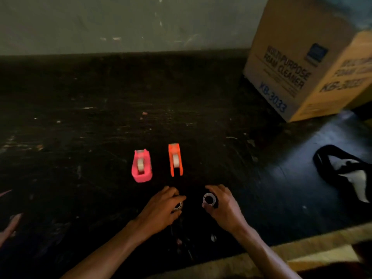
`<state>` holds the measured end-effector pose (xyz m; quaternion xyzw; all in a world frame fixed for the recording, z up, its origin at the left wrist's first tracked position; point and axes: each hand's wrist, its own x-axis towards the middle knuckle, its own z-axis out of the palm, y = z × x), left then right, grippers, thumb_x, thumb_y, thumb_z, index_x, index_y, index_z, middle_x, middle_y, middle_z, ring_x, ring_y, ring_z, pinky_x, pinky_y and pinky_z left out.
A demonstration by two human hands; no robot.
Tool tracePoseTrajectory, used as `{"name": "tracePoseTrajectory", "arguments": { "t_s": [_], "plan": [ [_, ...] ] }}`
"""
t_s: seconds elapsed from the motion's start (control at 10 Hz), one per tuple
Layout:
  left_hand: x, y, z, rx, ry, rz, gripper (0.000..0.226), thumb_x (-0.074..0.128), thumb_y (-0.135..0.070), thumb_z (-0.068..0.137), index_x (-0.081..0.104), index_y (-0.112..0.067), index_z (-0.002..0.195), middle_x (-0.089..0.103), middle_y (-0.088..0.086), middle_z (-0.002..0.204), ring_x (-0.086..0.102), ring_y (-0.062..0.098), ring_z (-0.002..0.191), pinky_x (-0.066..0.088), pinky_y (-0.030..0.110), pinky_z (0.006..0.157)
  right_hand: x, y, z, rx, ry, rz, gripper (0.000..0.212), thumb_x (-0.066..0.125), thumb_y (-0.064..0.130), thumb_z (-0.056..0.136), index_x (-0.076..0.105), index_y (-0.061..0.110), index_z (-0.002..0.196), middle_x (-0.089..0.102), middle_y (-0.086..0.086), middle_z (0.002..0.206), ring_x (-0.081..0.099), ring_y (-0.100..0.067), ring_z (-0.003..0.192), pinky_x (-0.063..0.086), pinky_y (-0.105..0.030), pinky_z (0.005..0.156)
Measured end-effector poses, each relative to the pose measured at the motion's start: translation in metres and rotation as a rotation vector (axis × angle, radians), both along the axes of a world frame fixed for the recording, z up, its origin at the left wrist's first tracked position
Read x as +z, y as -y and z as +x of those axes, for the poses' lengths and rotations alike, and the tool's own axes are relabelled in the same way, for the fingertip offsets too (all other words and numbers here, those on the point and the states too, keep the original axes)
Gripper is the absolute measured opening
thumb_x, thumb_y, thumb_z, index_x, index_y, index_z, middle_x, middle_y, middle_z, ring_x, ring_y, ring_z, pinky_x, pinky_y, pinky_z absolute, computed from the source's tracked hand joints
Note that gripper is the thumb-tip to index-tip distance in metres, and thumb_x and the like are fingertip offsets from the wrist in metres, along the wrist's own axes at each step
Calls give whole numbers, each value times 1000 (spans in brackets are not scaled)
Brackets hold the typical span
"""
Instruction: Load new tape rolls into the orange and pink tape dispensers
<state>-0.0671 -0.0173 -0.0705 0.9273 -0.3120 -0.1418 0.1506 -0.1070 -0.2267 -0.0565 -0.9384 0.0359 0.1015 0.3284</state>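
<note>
The pink tape dispenser (141, 166) stands on the dark tabletop with a pale roll in its slot. To its right stands the orange tape dispenser (175, 159), also holding a pale roll. Just in front of them my left hand (163, 208) covers a small tape roll (178, 206), fingers curled over it. My right hand (223, 204) grips another tape roll (210, 199) between thumb and fingers, its white core ring facing me. Both rolls sit at table level.
A large cardboard box (302, 63) printed "multi-purpose foam cleaner" stands at the back right. A black and white cloth item (346, 170) lies at the right. The table's pale front edge (302, 252) runs along the lower right. The wall rises behind.
</note>
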Motion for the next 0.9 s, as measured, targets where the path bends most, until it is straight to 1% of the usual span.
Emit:
{"name": "tracePoseTrajectory", "arguments": {
  "t_s": [0.1, 0.2, 0.3, 0.4, 0.5, 0.6, 0.7, 0.8, 0.9],
  "plan": [
    [0, -21, -2, 50, -28, -37, 53, 58, -30, 88, 44, -23, 138, 50, -1, 127, 45, 15, 116, 41, 29, 100, 3, -27, -1, 3, 31, 32, 43, 68, 26, 83, 52, 27, 123, 52, 2, 126, 50, -11, 112, 43, -21, 91],
    [6, -67, -1, 148, -34, -58, 54, 58, -31, 87, 43, -26, 139, 49, -4, 130, 45, 11, 118, 40, 25, 102, 10, -72, 9, 83, 20, 79, 44, 65, 20, 84, 51, 27, 125, 51, 4, 128, 48, -10, 117, 39, -19, 95],
    [13, -124, 4, 257, -20, -47, 54, 58, -29, 88, 42, -25, 139, 48, -4, 134, 44, 11, 123, 38, 25, 105, 15, -131, 24, 209, 58, 128, 47, 66, 15, 83, 50, 26, 126, 50, 5, 130, 47, -9, 121, 38, -19, 99],
    [22, -176, 12, 376, 27, -55, 57, 61, -25, 86, 42, -22, 139, 50, 2, 137, 46, 16, 126, 37, 26, 105, 14, -189, 42, 295, 136, 123, 47, 67, 14, 81, 52, 21, 125, 54, 0, 129, 50, -14, 121, 43, -27, 104],
    [31, -212, 25, 451, 20, -29, 65, 62, -22, 85, 33, -22, 144, 48, 6, 141, 44, 20, 129, 37, 31, 107, 15, -239, 67, 352, 158, 58, 50, 66, 11, 82, 49, 19, 128, 55, -3, 130, 49, -18, 121, 43, -33, 105],
    [31, -233, 39, 446, 22, 5, 68, 61, -24, 86, 28, -23, 145, 45, 6, 144, 42, 21, 131, 37, 32, 108, 11, -265, 88, 344, 171, -17, 53, 65, 10, 83, 45, 19, 131, 52, -4, 135, 46, -19, 125, 38, -30, 107],
    [26, -246, 46, 429, -12, 18, 69, 60, -25, 86, 26, -22, 146, 42, 6, 147, 39, 22, 133, 35, 34, 110, 8, -280, 94, 316, 139, -78, 54, 64, 11, 82, 44, 18, 132, 52, -5, 136, 46, -21, 125, 38, -30, 107],
    [22, -255, 49, 423, 1, -22, 71, 60, -30, 87, 23, -23, 147, 37, 6, 150, 34, 22, 137, 33, 34, 112, 6, -283, 90, 288, 152, -102, 56, 65, 12, 81, 44, 18, 133, 52, -5, 136, 46, -22, 124, 38, -32, 106],
    [23, -270, 36, 456, -49, -135, 70, 60, -36, 86, 25, -29, 146, 39, 3, 148, 37, 18, 135, 34, 33, 112, 11, -276, 73, 182, 170, 8, 52, 66, 13, 81, 48, 22, 129, 55, 0, 131, 48, -16, 122, 39, -27, 106]
  ]
}}
